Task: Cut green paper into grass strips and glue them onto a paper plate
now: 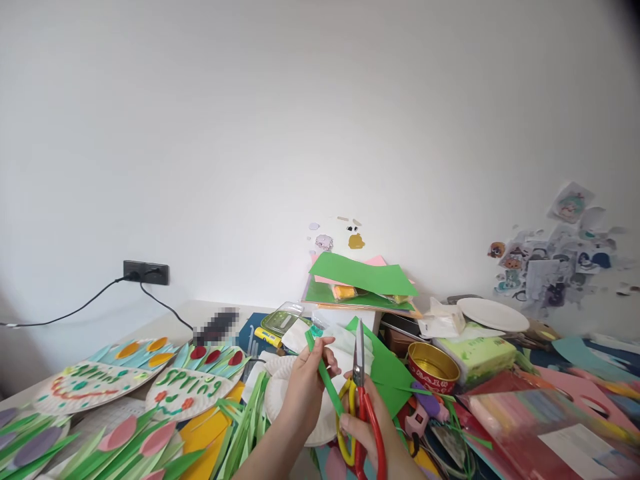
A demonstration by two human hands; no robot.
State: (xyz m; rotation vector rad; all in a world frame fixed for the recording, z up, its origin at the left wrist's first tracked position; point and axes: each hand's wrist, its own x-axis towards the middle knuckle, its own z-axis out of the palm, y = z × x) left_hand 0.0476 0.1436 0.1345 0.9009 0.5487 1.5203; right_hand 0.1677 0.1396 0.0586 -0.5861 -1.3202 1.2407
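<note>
My left hand [313, 380] pinches the upper part of a narrow green paper strip [327, 382], which slants down to the right. In my right hand [367, 417] is a pair of scissors [359, 363] with red and yellow handles, its blades pointing up and close together. The strip's lower end lies by my right thumb; whether the thumb grips it I cannot tell. Behind my hands is a white paper plate [277, 393]. Cut green strips [253, 413] lie in a bunch left of my left forearm, and a green paper sheet [387, 373] lies behind my right hand.
Decorated plate pieces with "Spring" lettering [187, 393] and paper tulips [160, 437] cover the left side. A glue stick [267, 337] lies behind my left hand. Rightward are a gold-lined tin [433, 380], a tissue pack [477, 357] and pastel-coloured packs [540, 417]. Stacked paper [363, 273] stands by the wall.
</note>
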